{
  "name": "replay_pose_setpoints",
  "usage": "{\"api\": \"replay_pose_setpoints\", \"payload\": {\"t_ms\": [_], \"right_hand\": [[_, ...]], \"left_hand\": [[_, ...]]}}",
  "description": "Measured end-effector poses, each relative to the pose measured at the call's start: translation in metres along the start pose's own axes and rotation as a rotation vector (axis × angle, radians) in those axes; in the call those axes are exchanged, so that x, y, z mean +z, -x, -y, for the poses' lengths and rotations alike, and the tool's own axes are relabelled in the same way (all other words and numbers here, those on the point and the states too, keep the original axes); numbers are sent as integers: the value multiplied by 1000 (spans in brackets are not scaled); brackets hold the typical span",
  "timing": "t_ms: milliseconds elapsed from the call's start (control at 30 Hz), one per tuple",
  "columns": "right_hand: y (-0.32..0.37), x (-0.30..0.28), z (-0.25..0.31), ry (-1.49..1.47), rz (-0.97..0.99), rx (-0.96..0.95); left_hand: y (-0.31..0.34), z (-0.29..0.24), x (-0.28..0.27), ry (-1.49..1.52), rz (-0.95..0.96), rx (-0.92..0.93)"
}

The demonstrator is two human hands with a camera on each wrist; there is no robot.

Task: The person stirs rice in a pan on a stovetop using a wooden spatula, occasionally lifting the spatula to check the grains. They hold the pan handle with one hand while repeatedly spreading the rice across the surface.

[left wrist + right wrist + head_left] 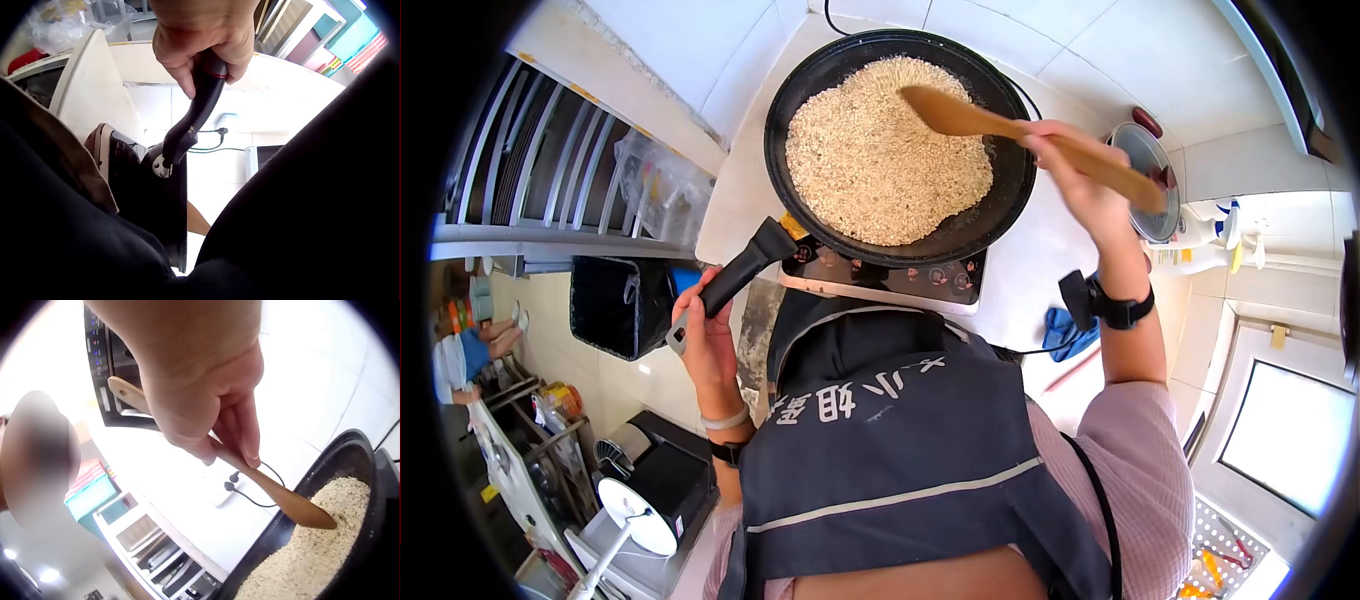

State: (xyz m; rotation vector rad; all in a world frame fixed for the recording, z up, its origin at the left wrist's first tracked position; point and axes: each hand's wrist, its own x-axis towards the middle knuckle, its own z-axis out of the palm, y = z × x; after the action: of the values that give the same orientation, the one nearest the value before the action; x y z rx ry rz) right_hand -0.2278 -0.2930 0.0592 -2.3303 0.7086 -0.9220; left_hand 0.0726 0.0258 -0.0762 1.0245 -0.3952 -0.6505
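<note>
A black frying pan [1008, 190] sits on an induction cooker [940, 280], holding a wide bed of pale tan grain [880, 150]. My left hand [712, 340] grips the end of the pan's black handle [745, 265]; in the left wrist view its fingers [181, 78] wrap that handle from above. With my right hand [1090, 185] I hold a wooden spatula [960, 115] by its shaft, over the right part of the pan. The right wrist view shows the spatula's blade [306, 511] with its tip in the grain, thumb and fingers pinching the shaft.
A glass lid [1140, 165] stands to the right of the pan, near spray bottles [1215, 230]. A blue cloth [1065, 332] lies on the counter beside my right forearm. Below on the left is a black-lined bin [615, 305]. Tiled walls rise behind the pan.
</note>
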Motion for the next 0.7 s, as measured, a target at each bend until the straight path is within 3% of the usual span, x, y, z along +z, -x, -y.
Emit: {"api": "replay_pose_setpoints", "payload": {"t_ms": [67,100,167,233,367,467,600,700], "right_hand": [[10,-13,0,-165,-179,312],[16,-19,1,-160,-176,311],[31,-28,1,-106,-389,390],[35,-30,-8,-43,-372,428],[19,4,-51,-477,-482,598],[-10,33,-70,-660,-419,600],[-27,58,-54,-721,-284,557],[-14,61,-44,-383,34,142]], "left_hand": [[1,1,2,23,-20,12],[1,1,3,29,-22,10],[0,0,2,-8,-19,-4],[0,0,1,-2,-23,-7],[-1,-1,-1,-1,-4,-11],[0,1,0,16,-5,-5],[1,-1,2,-9,-18,-11],[2,0,2,0,-20,-2]]}}
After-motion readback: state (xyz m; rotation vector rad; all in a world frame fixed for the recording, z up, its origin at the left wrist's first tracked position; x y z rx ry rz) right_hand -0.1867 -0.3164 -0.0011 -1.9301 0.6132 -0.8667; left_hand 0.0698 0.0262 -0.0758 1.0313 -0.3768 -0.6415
